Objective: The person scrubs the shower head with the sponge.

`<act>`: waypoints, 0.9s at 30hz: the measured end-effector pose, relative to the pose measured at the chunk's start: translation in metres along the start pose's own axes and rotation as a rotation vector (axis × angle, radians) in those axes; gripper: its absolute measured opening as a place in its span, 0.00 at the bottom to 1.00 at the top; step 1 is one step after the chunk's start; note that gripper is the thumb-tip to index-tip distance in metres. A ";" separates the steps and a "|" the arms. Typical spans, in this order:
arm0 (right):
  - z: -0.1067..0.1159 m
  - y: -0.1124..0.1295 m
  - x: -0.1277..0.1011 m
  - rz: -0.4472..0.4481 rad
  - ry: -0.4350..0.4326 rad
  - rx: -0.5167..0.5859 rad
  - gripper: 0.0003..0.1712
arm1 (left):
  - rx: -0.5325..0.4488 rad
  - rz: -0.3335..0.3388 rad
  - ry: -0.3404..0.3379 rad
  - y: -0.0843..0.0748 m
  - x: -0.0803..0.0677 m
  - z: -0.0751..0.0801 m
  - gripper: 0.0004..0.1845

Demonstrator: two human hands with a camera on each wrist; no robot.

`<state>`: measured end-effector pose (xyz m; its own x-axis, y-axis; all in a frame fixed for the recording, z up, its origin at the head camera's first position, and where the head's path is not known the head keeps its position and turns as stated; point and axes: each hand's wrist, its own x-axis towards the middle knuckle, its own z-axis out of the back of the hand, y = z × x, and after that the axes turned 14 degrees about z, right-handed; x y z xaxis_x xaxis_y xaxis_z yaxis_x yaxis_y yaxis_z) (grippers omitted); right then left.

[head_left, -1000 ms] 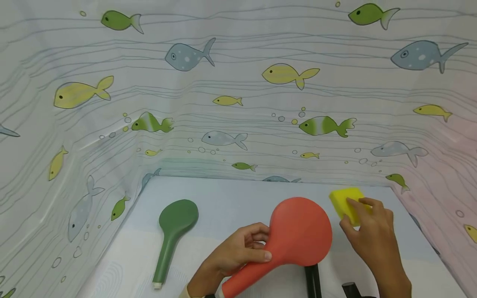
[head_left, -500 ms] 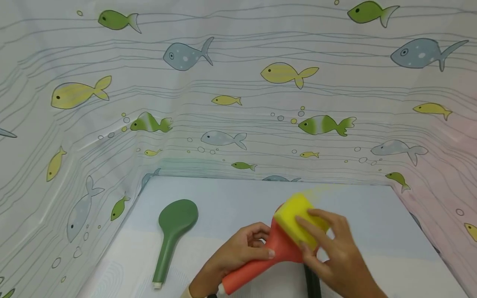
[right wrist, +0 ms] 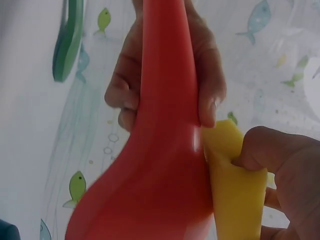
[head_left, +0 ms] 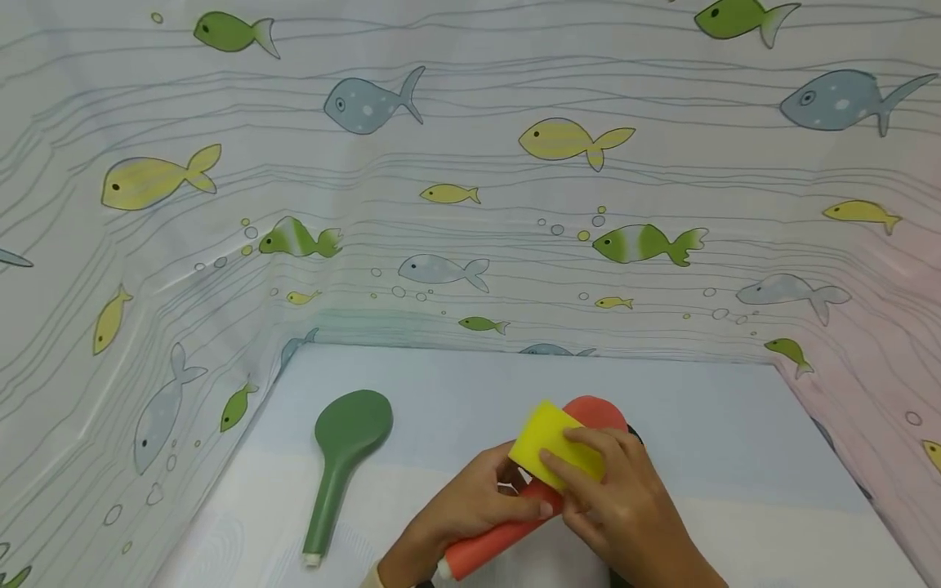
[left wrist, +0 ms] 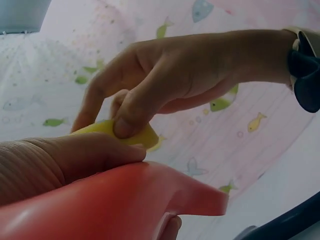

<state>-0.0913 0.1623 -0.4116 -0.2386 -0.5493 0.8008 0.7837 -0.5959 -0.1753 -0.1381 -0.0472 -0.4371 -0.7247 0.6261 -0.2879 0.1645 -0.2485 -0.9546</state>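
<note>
Left hand grips red shower head by the neck, lifted off table. Right hand pinches yellow sponge against its head (touching). Green shower head lies well left.

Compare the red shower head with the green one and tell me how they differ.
Colour: the red shower head is orange-red, the green shower head dark green.
Pose: the green one lies flat on the table; the red one is lifted off it.
Contact: the left hand grips the red one's handle and the right hand presses a yellow sponge on its head; nothing touches the green one.
Both share the same round-headed, long-handled shape.
</note>
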 end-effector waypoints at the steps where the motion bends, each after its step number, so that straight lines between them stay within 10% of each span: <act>1: 0.002 -0.002 -0.001 -0.015 -0.005 -0.001 0.23 | 0.021 -0.004 -0.008 0.000 0.000 0.000 0.24; 21: 0.038 -0.050 -0.025 -0.595 0.098 -0.125 0.22 | 0.317 -0.184 -0.149 0.003 -0.004 -0.015 0.17; 27: 0.053 -0.060 -0.034 -0.825 0.257 -0.189 0.20 | 0.216 -0.196 -0.170 0.000 -0.005 -0.016 0.18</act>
<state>-0.1001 0.2482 -0.3977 -0.8253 -0.0023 0.5646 0.2021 -0.9350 0.2915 -0.1236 -0.0380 -0.4370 -0.8328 0.5497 -0.0658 -0.1217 -0.2977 -0.9469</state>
